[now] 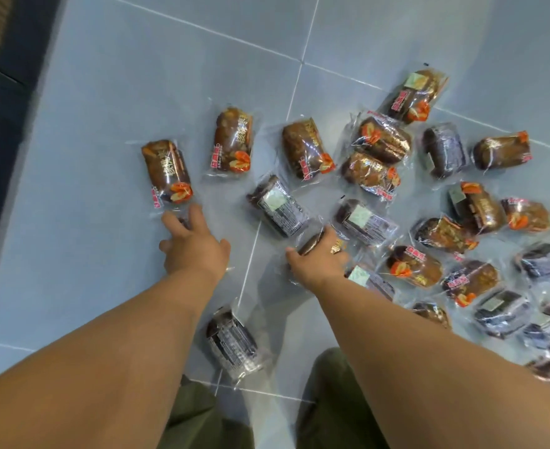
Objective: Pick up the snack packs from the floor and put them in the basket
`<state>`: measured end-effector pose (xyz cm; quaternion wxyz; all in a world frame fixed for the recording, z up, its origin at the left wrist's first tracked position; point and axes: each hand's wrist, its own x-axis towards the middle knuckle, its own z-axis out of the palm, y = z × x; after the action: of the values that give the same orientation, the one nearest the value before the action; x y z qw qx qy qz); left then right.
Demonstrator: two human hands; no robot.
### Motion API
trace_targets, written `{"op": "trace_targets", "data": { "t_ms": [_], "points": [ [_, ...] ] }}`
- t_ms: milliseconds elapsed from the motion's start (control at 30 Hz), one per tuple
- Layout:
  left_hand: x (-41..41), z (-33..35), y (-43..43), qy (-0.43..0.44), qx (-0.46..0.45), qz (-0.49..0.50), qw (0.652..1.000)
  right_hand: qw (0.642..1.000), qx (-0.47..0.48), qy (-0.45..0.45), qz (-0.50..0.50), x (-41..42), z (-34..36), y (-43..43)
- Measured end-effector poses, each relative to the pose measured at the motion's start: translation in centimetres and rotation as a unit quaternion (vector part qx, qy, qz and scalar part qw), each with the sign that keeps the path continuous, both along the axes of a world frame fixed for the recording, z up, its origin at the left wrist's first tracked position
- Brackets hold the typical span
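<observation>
Grabbing two at once: left hand point(194, 254) fingers spread, orange-label pack point(166, 170) at their tips; right hand point(319, 259) fingers curled round dark pack point(310, 244); best grip bodies, not slippery wrapper.

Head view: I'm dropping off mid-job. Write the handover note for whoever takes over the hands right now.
Left hand: open, fingers spread at the near end of the leftmost snack pack; no grip on it yet.
Right hand: grips one held pack, low over the floor.
Things: the other packs lie scattered on the grey tiles, mostly to the right; one dark pack lies near the feet. The basket is out of view.
Done: cannot tell how many are already in.
Left: finish both pickups, find the basket, drop them in, then clear the rest.
</observation>
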<state>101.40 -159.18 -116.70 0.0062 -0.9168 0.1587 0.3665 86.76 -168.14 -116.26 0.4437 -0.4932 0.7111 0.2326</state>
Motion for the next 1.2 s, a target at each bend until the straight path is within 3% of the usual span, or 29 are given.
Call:
{"op": "trace_targets", "data": {
  "t_ms": [167,367,800,967,1200],
  "points": [
    [0.1,-0.5,0.3,0.006,-0.003,-0.027,1.000,1.000,-0.018,-0.004,-0.020,0.0,-0.8,0.1],
    [-0.7,6.2,-0.2,0.034,-0.027,-0.033,0.999,0.998,-0.027,-0.054,-0.014,0.2,5.7,-0.5],
    [0.0,31.8,-2.7,0.026,-0.137,-0.031,0.990,0.984,-0.115,-0.124,0.052,2.5,31.6,-1.2],
    [-0.2,42.4,-2.9,0.050,-0.123,-0.052,0.990,0.974,-0.166,-0.153,0.014,2.5,42.5,-1.7],
    [-2.2,56.7,-2.8,0.050,-0.194,-0.041,0.979,0.961,-0.203,-0.187,-0.010,0.0,56.3,-0.7]
  ]
}}
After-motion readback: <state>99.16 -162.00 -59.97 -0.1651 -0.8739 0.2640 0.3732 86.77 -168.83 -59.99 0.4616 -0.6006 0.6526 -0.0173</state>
